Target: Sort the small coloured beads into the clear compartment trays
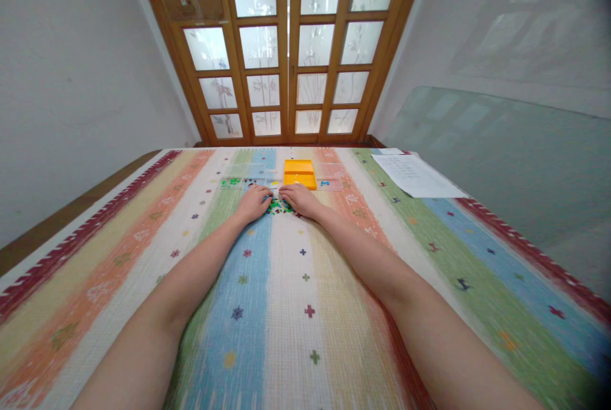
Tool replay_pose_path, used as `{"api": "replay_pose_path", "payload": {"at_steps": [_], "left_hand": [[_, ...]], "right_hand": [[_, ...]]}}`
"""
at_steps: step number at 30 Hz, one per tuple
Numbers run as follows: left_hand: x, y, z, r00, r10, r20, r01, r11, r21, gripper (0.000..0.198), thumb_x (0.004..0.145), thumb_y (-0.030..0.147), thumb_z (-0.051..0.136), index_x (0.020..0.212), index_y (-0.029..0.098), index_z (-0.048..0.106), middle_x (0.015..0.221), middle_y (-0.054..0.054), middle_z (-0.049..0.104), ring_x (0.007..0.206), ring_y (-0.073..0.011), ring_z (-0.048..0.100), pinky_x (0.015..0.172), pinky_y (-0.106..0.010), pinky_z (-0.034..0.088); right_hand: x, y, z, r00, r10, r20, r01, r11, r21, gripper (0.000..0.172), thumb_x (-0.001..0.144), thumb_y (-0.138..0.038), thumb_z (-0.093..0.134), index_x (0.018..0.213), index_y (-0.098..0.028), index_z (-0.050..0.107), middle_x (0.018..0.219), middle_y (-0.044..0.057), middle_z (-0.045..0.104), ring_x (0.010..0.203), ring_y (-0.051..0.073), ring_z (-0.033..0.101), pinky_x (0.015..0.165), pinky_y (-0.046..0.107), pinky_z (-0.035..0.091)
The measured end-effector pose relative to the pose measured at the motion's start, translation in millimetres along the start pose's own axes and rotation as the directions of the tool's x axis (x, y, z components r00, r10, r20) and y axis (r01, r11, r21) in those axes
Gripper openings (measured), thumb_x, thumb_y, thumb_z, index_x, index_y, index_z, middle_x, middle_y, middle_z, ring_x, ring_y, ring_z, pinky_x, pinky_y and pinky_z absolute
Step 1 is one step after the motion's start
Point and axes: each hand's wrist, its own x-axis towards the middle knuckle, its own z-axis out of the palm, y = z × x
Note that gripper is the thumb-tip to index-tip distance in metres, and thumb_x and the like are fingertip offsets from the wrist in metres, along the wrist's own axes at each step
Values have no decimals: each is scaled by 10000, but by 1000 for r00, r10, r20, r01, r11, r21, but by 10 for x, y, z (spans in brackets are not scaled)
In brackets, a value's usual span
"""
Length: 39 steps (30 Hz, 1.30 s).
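Small colourful pieces (280, 207), mostly green with some dark red, lie in a pile on the striped cloth. My left hand (256, 202) rests at the pile's left side, its fingers curled; whether it pinches a piece is too small to tell. At the right side of the pile is my right hand (298, 198), fingers bent over the pieces, their tips partly hidden. Just beyond my hands stands an open orange box (300, 174). Clear containers flank it: the left one holds green pieces (231, 182) and dark pieces, the right one blue pieces (325, 184).
A striped, patterned cloth (286, 308) covers the table. A sheet of paper with writing (415, 176) lies at the back right. Beyond the table is a wooden door with glass panes (288, 69); a pale glass sheet (501, 162) leans at the right wall.
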Motion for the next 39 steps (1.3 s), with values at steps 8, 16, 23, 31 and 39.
{"api": "replay_pose_path", "payload": {"at_steps": [8,16,23,31,39], "left_hand": [[-3,-20,-16,999,-39,-33,40,999,16,309,1002,277,523,1153,217,786,1214,-95,751,1188,-273,631,1124,-444,448],[-13,-9,-23,998,-55,-24,56,998,17,306,1005,278,525,1155,213,784,1218,-94,753,1196,-271,629,1114,-441,461],[-5,-31,28,997,71,15,-71,997,0,323,1009,291,532,1208,195,768,1275,-96,743,1229,-266,609,1167,-449,420],[0,-40,40,994,97,59,-99,995,28,365,1035,264,472,1266,205,749,1334,-90,725,1256,-263,588,1182,-454,397],[14,-60,55,998,68,15,-67,998,-15,390,1050,276,436,1277,204,745,1329,-100,727,1257,-263,603,1176,-453,426]], "right_hand": [[-30,202,-65,928,214,-305,-231,973,-20,407,1107,-296,418,1348,-176,723,1398,140,692,1291,290,621,1137,475,448],[-83,372,-46,902,288,-320,-307,952,-8,360,1082,-289,468,1270,-196,761,1446,134,658,1346,283,582,1180,483,439],[-62,313,-19,923,230,-310,-246,969,-14,306,1067,-278,515,1173,-217,795,1391,120,693,1292,287,616,1142,493,473],[-65,320,17,914,236,-329,-247,969,7,299,1067,-277,523,1142,-210,805,1353,122,712,1256,280,638,1130,483,480],[-60,324,25,917,228,-327,-240,971,3,304,1071,-287,523,1148,-201,804,1341,121,720,1244,272,646,1122,467,486]]}}
